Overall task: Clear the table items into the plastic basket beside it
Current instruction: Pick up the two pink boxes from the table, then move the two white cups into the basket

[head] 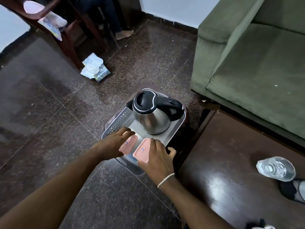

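Observation:
A clear plastic basket [116, 122] stands on the floor left of the dark wooden table [231, 171]. Inside it a steel kettle [151, 119] with a black lid and handle stands at the far end. Two pink lidded boxes lie at its near end. My left hand [115, 142] grips the left pink box [129, 145] from its left side. The right pink box [142, 150] is under my right hand [158, 156], with fingers over its far edge and thumb to the right. On the table lie a clear water bottle [275, 168] and a dark grey cloth item [293, 190].
A green sofa [257, 66] rises behind the table on the right. Crumpled paper packets [94, 68] lie on the dark floor beside a wooden chair [69, 30]. A person's bare foot [123, 34] rests near the far wall.

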A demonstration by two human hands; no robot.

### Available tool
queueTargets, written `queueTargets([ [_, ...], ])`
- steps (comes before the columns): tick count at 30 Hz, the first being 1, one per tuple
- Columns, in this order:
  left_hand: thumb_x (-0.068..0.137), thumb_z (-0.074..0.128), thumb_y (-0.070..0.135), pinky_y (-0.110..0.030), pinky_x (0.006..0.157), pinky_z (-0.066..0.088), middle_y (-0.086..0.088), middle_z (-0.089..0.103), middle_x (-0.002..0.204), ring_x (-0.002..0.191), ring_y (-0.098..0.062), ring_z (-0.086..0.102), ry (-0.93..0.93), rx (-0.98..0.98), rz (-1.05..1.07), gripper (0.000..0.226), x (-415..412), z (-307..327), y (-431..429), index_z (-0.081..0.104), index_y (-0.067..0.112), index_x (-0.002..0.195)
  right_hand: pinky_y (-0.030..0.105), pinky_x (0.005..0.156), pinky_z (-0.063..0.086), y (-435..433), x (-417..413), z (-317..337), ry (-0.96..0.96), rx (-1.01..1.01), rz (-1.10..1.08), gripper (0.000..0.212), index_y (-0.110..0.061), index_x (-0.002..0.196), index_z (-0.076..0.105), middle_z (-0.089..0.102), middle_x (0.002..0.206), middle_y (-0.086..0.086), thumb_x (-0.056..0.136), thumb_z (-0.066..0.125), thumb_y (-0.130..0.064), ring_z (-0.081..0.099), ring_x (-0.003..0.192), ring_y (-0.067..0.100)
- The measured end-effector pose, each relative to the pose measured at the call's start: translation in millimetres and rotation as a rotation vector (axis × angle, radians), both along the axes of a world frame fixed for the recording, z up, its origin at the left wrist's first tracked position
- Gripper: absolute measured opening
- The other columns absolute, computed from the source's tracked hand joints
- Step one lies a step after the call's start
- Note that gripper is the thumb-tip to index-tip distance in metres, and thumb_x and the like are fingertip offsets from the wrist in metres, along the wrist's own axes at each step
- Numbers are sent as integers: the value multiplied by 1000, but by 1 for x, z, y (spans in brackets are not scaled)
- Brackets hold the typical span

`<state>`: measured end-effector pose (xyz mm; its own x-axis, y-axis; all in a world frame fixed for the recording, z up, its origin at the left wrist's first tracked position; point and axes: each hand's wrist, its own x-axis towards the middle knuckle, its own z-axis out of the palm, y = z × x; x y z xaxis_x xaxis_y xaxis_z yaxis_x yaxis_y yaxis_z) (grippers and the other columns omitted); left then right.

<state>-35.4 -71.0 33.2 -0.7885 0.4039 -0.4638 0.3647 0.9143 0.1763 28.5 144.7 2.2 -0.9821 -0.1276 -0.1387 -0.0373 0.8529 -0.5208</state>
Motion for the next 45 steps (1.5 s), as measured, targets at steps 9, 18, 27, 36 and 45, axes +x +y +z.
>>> queueTargets([
  [9, 70, 92, 22, -38, 107, 47, 2, 28, 158, 132, -26, 48, -83, -73, -95, 110, -17, -38, -10, 25, 26, 157, 56, 98, 30, -28, 3, -33, -165, 180, 3, 99, -7, 130, 60, 66, 122, 9, 53, 88, -63, 52, 136, 31],
  [18, 66, 95, 29, -39, 104, 50, 1, 29, 159, 131, -24, 47, -109, -95, -120, 118, -24, -43, -14, 21, 27, 157, 52, 96, 28, -32, 2, -38, -160, 151, -19, 106, -8, 134, 56, 65, 123, 8, 51, 87, -65, 52, 136, 31],
  [27, 47, 99, 48, -49, 106, 49, -8, 35, 153, 133, -31, 39, 49, -85, -67, 130, -14, -16, -1, 29, 30, 155, 53, 96, 39, 11, 2, -3, 8, -7, 37, 97, -17, 140, 47, 55, 141, -1, 63, 79, -66, 48, 137, 22],
  [36, 63, 91, 57, -38, 81, 55, 2, 45, 121, 107, -25, 59, 112, 104, -129, 88, 22, 1, 101, 49, 23, 133, 45, 93, 44, 154, 47, 3, 51, -51, -57, 81, -19, 144, 52, 54, 143, -2, 81, 60, -70, 53, 124, 24],
  [45, 76, 71, 71, -34, 94, 50, -9, 44, 138, 121, -30, 57, -67, 233, -359, 95, 86, -54, 308, 44, 12, 146, 45, 103, 47, 346, 144, -8, -108, -4, -219, 69, -13, 139, 59, 59, 137, 5, 87, 71, -56, 56, 123, 30],
])
